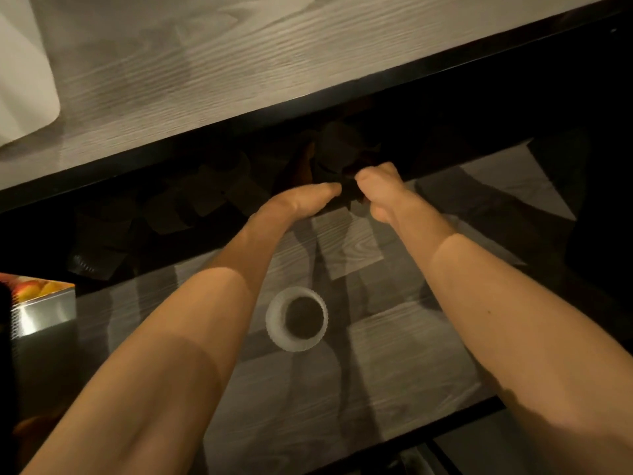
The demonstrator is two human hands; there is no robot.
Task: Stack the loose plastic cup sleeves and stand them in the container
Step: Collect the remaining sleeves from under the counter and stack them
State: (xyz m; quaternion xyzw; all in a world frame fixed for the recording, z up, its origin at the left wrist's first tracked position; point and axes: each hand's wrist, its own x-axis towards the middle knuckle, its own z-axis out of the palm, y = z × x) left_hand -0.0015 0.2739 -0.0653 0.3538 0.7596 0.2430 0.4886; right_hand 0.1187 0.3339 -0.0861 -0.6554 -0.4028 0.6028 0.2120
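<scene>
Cup sleeves (345, 196), dark, sit between my hands in the far shadow under the shelf (205, 80). My right hand (380, 190) curls round them, likely squaring the stack. My left hand (301, 198) braces alongside, its grip hidden. The white ribbed container (274, 323) waits near, between my forearms.

A white sheet (24, 63) lies on the grey wood-grain top (205, 63); a shiny box (42, 303) sits at left.

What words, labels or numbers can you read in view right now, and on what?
No text can be read anywhere.
The box at the left edge: a coloured picture, no legible print.
The white ribbed container: no marking shows.
The dark cup sleeves under the shelf: too dim to tell.
</scene>
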